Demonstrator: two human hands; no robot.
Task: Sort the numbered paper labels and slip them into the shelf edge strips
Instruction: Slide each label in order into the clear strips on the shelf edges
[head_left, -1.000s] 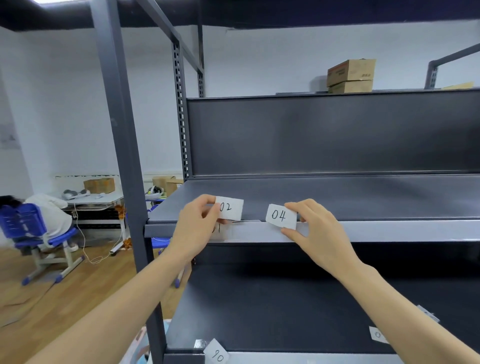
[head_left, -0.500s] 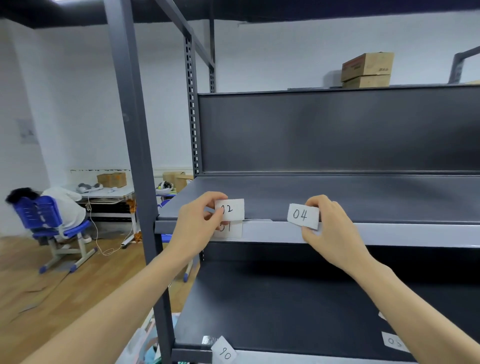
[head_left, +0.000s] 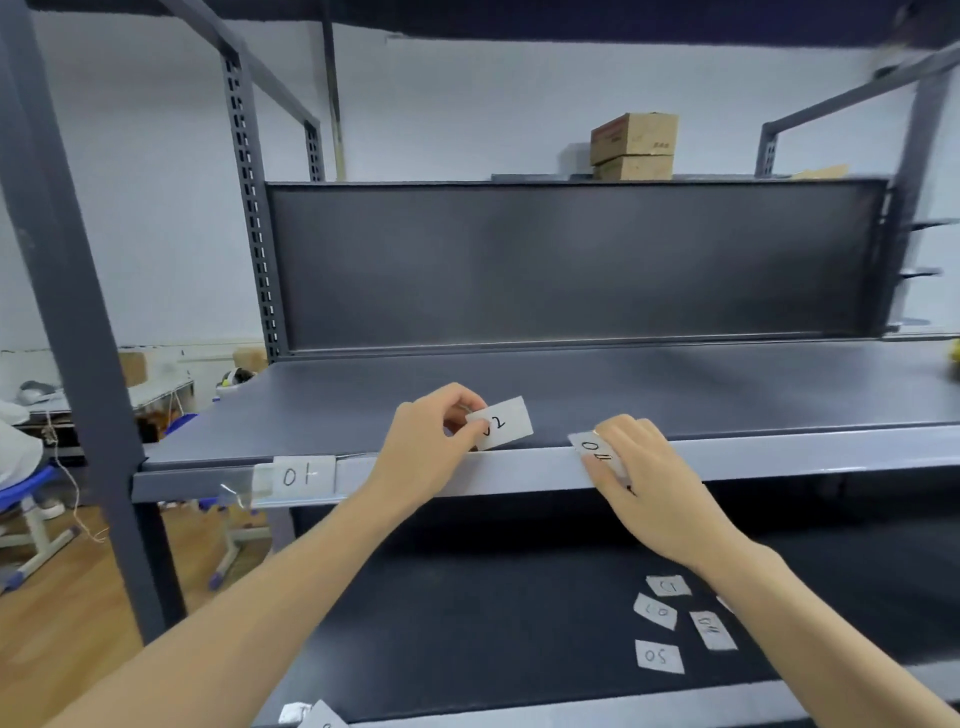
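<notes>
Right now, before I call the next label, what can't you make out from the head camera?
Head view only.
- Label 02: first digit covered by the left hand's thumb.
- Label 04: partly under the right hand's fingers; whether it's in the edge strip is unclear.
- Paper slips at the bottom edge: cut off, numbers unreadable.
- One loose label on the lower shelf: mostly hidden by the right forearm.

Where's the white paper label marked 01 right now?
Head view: the white paper label marked 01 sits in the clear strip on the grey shelf edge, at the left end, just left of the left hand pinching label 02.
</notes>
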